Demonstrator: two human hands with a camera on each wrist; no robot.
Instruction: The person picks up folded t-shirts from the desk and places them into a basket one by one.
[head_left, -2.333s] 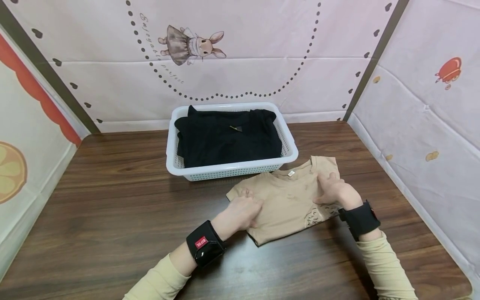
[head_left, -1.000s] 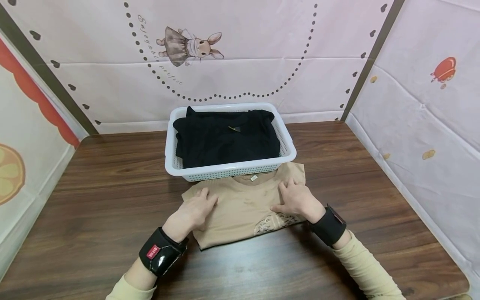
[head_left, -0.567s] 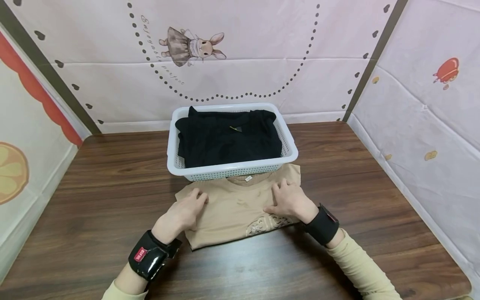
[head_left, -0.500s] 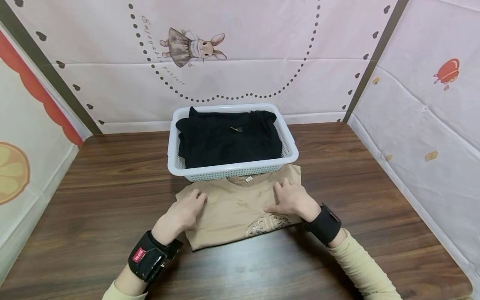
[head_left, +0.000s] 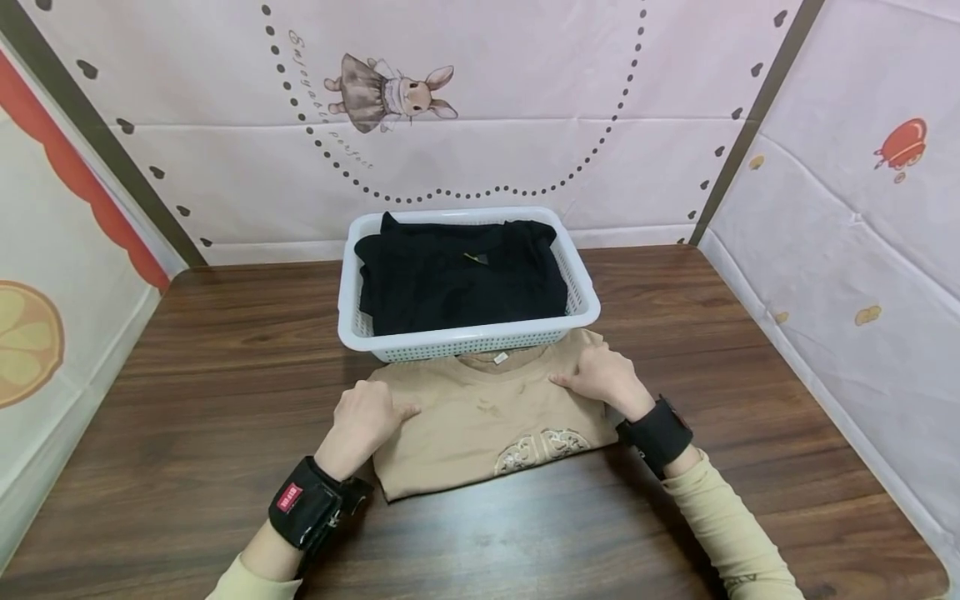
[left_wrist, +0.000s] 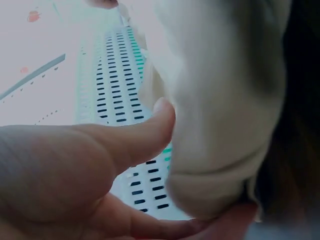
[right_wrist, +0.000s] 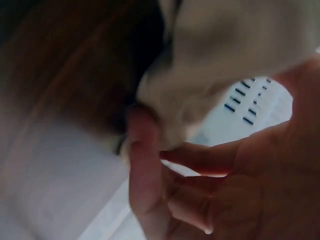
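A folded beige T-shirt with a patterned patch lies in front of the basket, its collar towards it. My left hand grips its left side, thumb on top. In the left wrist view the fingers curl beneath the folded shirt edge. On the opposite side, my right hand holds the right edge with the thumb lying over the cloth. The right wrist view is dim and blurred, but a finger presses at the shirt's edge there.
A white perforated basket stands just behind the shirt, against the back wall side of the wooden table. Folded black clothing fills it. Patterned cloth walls enclose the table at the back and both sides.
The shirt has slid left and sits squarely before the basket. Both hands, earlier resting on top of it, have moved to its side edges and grip them.
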